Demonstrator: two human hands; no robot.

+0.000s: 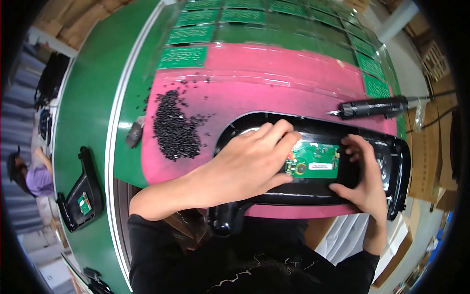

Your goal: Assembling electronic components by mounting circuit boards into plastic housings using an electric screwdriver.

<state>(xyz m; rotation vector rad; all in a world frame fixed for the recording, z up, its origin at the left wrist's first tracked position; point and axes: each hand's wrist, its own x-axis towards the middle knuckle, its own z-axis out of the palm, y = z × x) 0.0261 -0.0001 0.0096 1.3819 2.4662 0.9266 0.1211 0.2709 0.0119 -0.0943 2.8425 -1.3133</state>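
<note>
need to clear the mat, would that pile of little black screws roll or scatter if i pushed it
Probably scatters: the black screws lie loose, with strays already spread around the pile on the pink mat. Being so tiny, they likely weigh little and slip through fingers; scooping seems safer than pinching.

Two glossy black plastic housings (391, 161) (81, 193), each holding one small green circuit board (313, 160) (84, 203). One black powered screwdriver (374, 107). One heap of small black screws (174, 127), too many to count. Spare green boards (183, 57): over a dozen.
</note>
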